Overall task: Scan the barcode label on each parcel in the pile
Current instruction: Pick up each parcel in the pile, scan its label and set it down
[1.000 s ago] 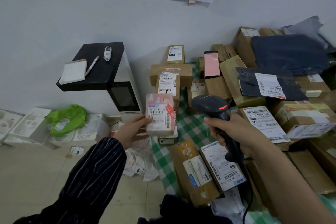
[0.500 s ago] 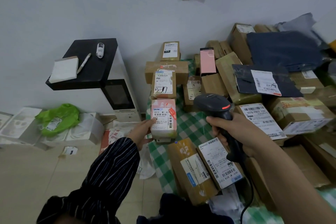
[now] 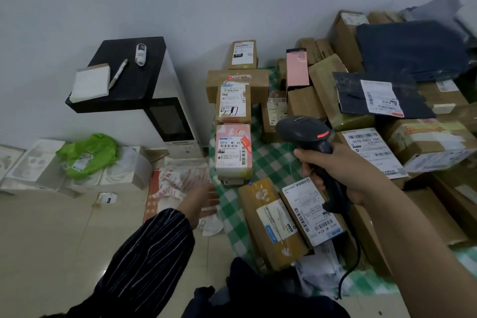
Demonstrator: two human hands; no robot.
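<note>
Pink-and-white cardboard parcel (image 3: 233, 152), labelled "501E- M1 A21", lies at the left edge of the green-checked cloth (image 3: 273, 160). Right hand (image 3: 335, 175) grips a black handheld barcode scanner (image 3: 305, 133). Left hand (image 3: 201, 201), fingers relaxed and empty, is near the parcel.

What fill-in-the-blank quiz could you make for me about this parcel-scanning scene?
1. The right hand grips the ____ of the barcode scanner.
2. The left hand, fingers spread over the floor, holds ____.
3. The checked cloth around the pink parcel is white and ____.

Missing words: handle; nothing; green.
</note>
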